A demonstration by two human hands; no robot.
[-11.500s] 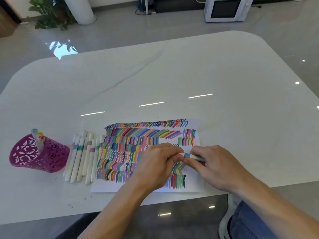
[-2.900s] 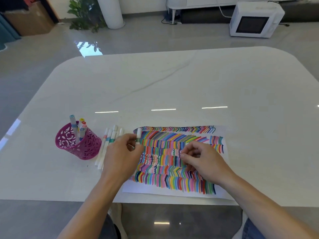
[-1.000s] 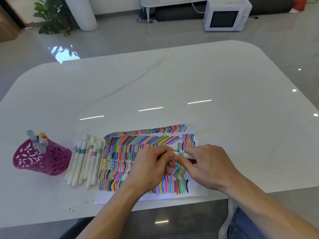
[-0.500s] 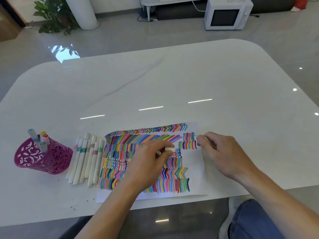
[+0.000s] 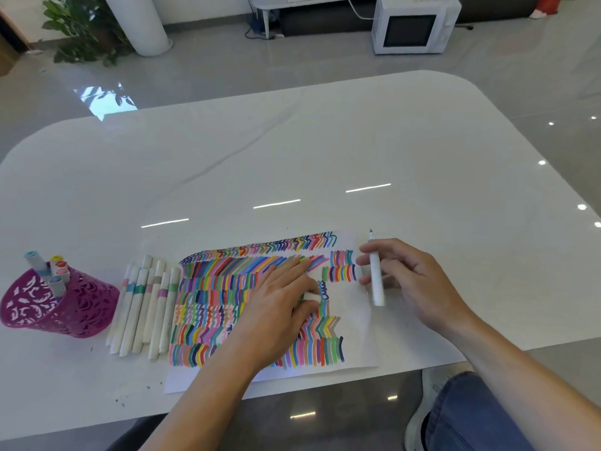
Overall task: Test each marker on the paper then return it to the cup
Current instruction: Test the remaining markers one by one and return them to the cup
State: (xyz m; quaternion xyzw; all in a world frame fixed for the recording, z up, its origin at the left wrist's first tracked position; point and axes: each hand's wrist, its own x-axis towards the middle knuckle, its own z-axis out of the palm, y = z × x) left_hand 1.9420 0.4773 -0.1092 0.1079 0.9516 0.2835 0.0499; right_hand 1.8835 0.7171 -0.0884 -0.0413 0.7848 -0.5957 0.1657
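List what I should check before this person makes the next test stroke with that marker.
1. Marker uncapped: ok. The marker in the right hand shows a bare dark tip.
2. Cap kept at hand: ok. The left hand pinches a white cap.
3. Paper held steady: ok. The left hand rests on the paper.
4. Blank spot available: ok. There is white space near the paper's right edge.
5. Tip aimed at the paper: not ok. It points away from the person, beyond the sheet.
6. Room in the cup for the return: ok. Only a few markers stand in it.
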